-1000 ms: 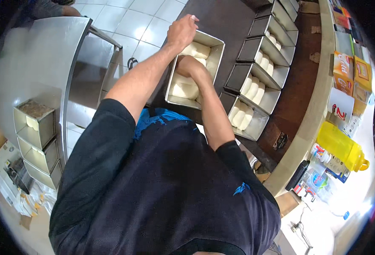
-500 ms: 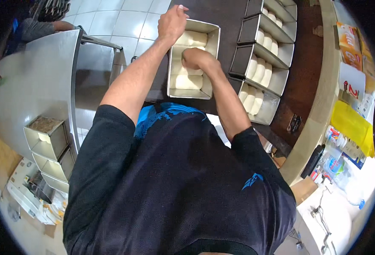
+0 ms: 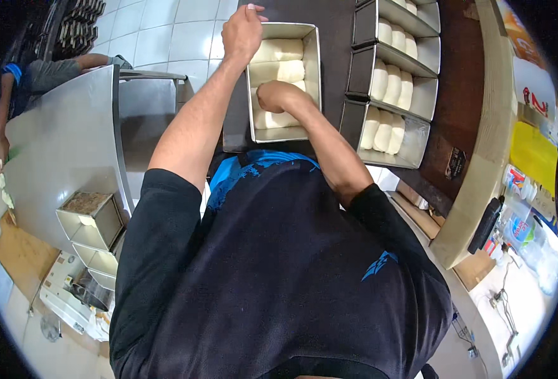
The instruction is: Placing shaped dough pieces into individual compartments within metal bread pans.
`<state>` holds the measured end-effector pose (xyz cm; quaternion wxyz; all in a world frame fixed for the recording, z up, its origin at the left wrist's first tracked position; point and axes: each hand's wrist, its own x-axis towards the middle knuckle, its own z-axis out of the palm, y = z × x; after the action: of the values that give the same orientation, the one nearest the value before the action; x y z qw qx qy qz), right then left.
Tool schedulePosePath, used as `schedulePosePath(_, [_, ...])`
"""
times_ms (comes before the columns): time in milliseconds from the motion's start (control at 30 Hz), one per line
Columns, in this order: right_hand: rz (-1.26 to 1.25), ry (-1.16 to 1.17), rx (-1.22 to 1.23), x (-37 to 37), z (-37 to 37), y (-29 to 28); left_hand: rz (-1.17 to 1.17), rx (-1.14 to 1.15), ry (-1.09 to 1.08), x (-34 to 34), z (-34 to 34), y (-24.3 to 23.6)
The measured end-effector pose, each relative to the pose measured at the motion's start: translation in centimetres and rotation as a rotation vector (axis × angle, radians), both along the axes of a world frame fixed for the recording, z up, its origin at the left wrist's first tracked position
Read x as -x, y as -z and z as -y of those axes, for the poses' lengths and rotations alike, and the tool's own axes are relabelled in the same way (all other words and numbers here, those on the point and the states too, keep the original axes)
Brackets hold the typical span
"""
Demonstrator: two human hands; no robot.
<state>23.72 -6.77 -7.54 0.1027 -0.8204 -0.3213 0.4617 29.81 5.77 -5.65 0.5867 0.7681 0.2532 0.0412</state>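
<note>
In front of me a metal loaf pan (image 3: 314, 69) holds several pale dough pieces (image 3: 280, 50) in a row. Inside it, my right hand (image 3: 282, 96) is balled into a fist, knuckles down on the dough toward the near end. The dough directly under that fist is hidden. At the pan's far left corner my left hand (image 3: 241, 35) has its fingers curled. It overlaps the rim, and whether it grips the rim cannot be made out.
To the right, a row of dough-filled pans (image 3: 389, 85) stands on the dark table (image 3: 443, 107). Left is a metal-topped table (image 3: 64, 126) with pans (image 3: 96, 221) on it. Another person's hand (image 3: 1, 151) is at its far left. A yellow item (image 3: 533, 155) and bottles lie right.
My right fist has shifted toward the near end of the pan, uncovering more dough behind it. My left hand stays by the far left corner. The view has shifted slightly.
</note>
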Motion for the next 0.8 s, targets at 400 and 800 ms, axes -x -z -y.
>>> schedulePosePath(400, [-0.013,-0.03,-0.047,0.2,1.7,-0.2,-0.034,-0.144,0.068,0.4,-0.2,-0.4])
schedulePosePath(800, [-0.193,0.271,0.132,1.4,1.0,-2.4,0.007,-0.147,0.046,1.0,-0.5,1.4])
